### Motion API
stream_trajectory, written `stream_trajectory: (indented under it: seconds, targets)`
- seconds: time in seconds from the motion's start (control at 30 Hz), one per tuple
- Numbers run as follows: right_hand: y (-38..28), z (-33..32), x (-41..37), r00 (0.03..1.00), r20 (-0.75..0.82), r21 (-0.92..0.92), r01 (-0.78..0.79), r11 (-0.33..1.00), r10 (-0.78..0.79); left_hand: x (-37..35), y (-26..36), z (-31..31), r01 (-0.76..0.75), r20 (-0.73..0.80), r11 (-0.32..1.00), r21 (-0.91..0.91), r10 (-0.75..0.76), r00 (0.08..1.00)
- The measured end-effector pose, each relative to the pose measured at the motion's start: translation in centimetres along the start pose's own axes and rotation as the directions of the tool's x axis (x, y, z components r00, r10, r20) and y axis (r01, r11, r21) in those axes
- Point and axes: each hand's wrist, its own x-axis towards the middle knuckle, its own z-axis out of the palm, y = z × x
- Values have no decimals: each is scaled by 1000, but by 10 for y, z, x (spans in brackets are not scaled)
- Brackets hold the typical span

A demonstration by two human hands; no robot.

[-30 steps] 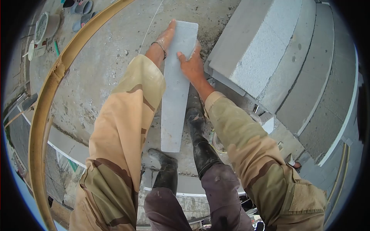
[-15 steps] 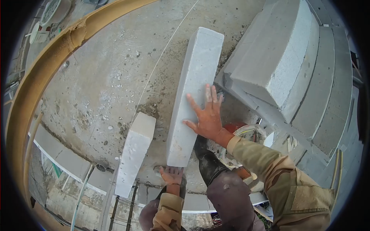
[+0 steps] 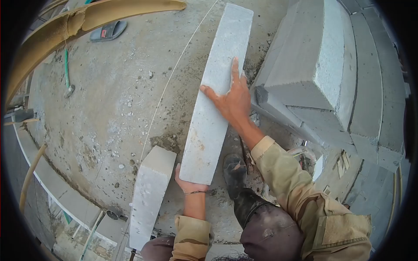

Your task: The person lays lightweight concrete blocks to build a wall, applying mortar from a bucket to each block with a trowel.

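The left hand [image 3: 192,186] cups the near end of the long block [image 3: 202,148], thumb up its left side, the fingers hidden beneath. The right hand [image 3: 235,101] clasps it further up, thumb across to the left edge and other fingers over the right. From where I stand, the block slants from near centre towards the far side; I can't tell whether its underside meets the floor [image 3: 100,87]. To manage it well, I'd have both hands share the weight and turn it as one piece, since a twist from one end could chip a corner. The lower fingers look easiest to pinch, so they want room before any weight comes down. Just left lies the shorter block [image 3: 150,195], beside the string [image 3: 150,126], which is best left unknocked. To the right, the stacked blocks [image 3: 296,56] stand near enough to scrape, and the boot [image 3: 235,174] deserves clearance too.
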Motion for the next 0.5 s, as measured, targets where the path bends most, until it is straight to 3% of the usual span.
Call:
stream_trajectory:
  seconds: [0.07, 0.17, 0.23, 0.33, 0.5]
  targets:
    - [-8, -1, 40, 1000, -28, -31, -8, 999, 7, 31, -4, 26, -21, 97, 996, -92, 30, 995]
    - [-12, 0, 72, 998, -59, -29, -26, 999, 24, 48, -2, 63, -53, 37, 999, -10, 54, 998]
    - [-18, 8, 78, 994, -107, -57, -38, 998, 32, 60, 5, 59, -84, 117, 996, 35, 79, 990]
    - [-23, 15, 75, 990, -124, -22, -68, 997, 65, 41, 14, 82, -145, -53, 989, 17, 145, 988]
    - [-17, 17, 81, 984, -181, -31, 0, 1000, -5, 31, 12, 95, -204, -124, 979, -20, 200, 972]
